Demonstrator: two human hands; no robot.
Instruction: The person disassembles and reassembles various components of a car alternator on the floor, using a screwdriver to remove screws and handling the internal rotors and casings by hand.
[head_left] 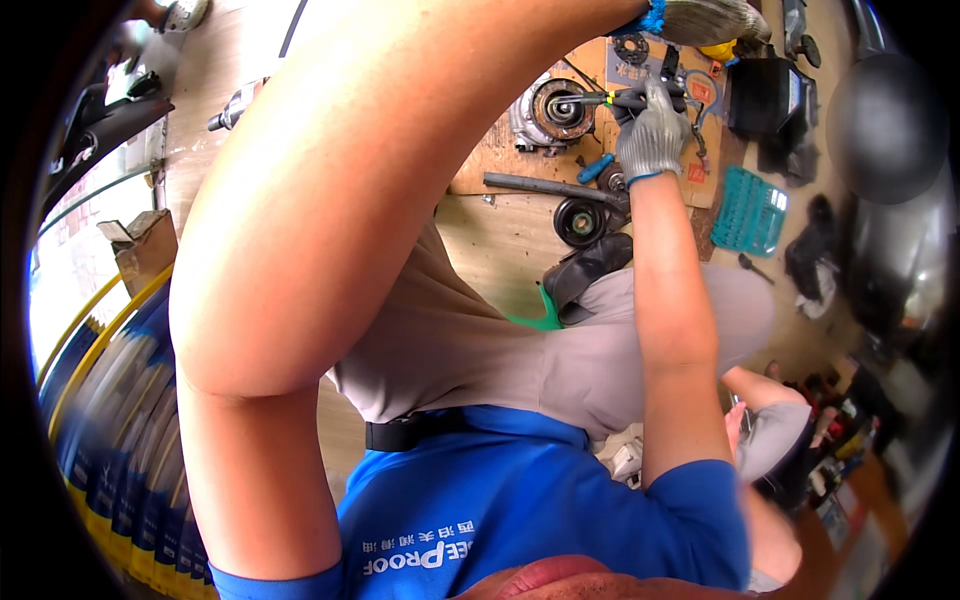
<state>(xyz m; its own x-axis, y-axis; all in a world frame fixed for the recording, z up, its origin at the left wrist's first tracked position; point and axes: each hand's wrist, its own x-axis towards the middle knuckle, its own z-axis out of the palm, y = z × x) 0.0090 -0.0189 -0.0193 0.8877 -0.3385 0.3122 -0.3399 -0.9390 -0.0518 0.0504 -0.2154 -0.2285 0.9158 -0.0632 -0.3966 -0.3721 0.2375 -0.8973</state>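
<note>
Grey-gloved, the right hand (652, 135) grips a dark tool (612, 99) whose long axis runs sideways into the round engine part (556, 108) just left of it, while the left hand (705, 20), gloved, its grip unclear, lies beyond that part.

Grey knit gloves (652, 135) — blue cuffs; blue shirt (540, 510); teal socket tray (750, 210).

Your count: two gloved hands, left hand (700, 20), right hand (652, 135); one round engine part (556, 108); one pulley wheel (580, 221); one teal socket tray (750, 210); one cardboard sheet (500, 155).
</note>
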